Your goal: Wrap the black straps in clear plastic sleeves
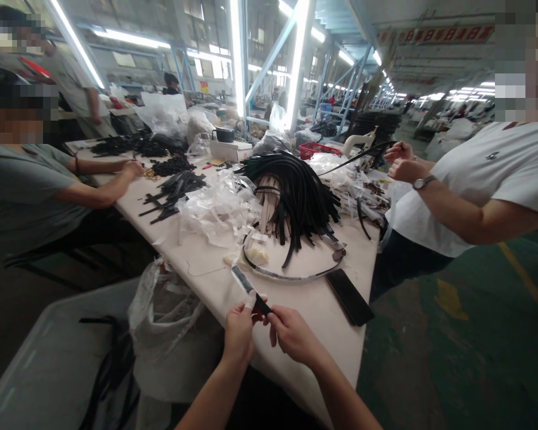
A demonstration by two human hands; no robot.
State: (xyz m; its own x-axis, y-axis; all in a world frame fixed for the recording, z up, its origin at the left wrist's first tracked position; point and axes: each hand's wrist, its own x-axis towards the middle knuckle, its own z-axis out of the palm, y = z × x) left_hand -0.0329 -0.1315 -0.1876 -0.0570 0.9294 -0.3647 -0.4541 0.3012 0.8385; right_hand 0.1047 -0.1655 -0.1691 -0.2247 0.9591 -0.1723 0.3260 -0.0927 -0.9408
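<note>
Close to the table's front edge, my left hand [240,328] pinches a black strap [263,306], with pale covering on a fingertip. My right hand [293,334] grips the strap's near end between thumb and fingers. The strap's far part looks shiny and whitish, leaning away to the left. Just beyond it lies a curved belt [291,276] with a dark buckle-like piece at its right end; whether it joins the held strap I cannot tell. Further back, a large bundle of black straps [296,185] drapes over paler strips.
Crumpled clear plastic [219,209] lies left of the bundle. A black flat case-like object [349,297] rests at the table's right edge. One co-worker [475,185] holds a strap at right; another [72,185] handles small parts at left. A sack [165,322] and bin [49,352] stand below left.
</note>
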